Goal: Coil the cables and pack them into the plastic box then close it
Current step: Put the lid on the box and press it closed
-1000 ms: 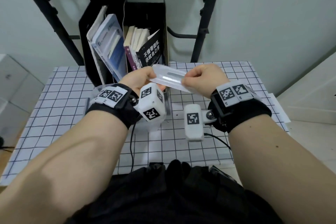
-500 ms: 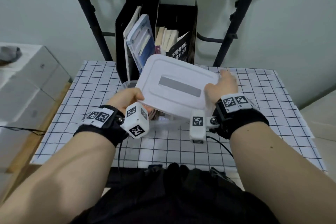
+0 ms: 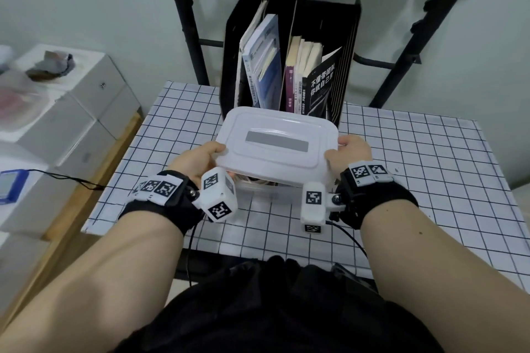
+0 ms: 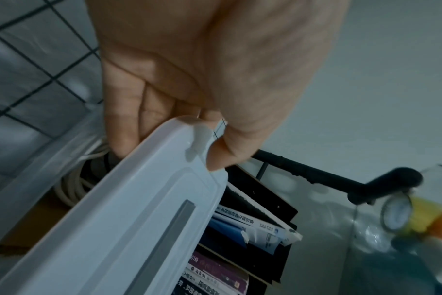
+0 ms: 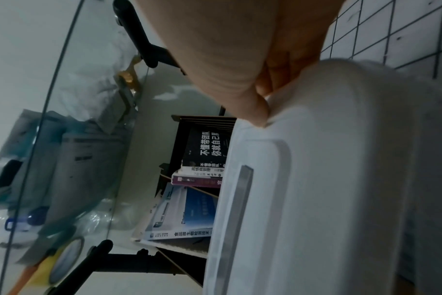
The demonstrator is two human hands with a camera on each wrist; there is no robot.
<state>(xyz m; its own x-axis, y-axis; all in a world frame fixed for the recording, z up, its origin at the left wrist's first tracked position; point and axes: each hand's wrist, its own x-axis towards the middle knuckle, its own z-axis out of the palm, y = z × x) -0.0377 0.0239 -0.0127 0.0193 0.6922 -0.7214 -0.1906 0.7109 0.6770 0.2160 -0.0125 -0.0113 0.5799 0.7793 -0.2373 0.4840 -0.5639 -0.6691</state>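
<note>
Lowered and levelled since half a second ago, the lid [image 3: 275,143] now lies nearly flat over the plastic box [image 3: 258,189], where earlier it was tilted up toward the books. Both hands have slid to its short ends.

From the head view, the left hand [image 3: 198,163] grips the lid's left edge with the thumb on top, and the right hand [image 3: 348,152] grips the right edge the same way. The lid is white with a grey rectangular strip in its middle. Only a sliver of the clear box shows under the lid's near edge, on the checked counter [image 3: 415,180]. A black file holder [image 3: 289,54] filled with books stands just behind the lid. White boxes [image 3: 57,123] sit off to the left of the counter.

From the left wrist view, the left hand [image 4: 202,69] pinches the lid [image 4: 129,209] at its corner, thumb on the top face and fingers [image 4: 129,119] curled underneath. Below the lid, coiled white cables [image 4: 76,185] lie inside the plastic box [image 4: 38,159], whose clear wall is visible beside them.

From the right wrist view, the right hand [image 5: 240,59] clamps the lid [image 5: 316,179] near its corner, thumb tip pressed on the raised rim. Books [image 5: 197,159] show past the lid's edge.
</note>
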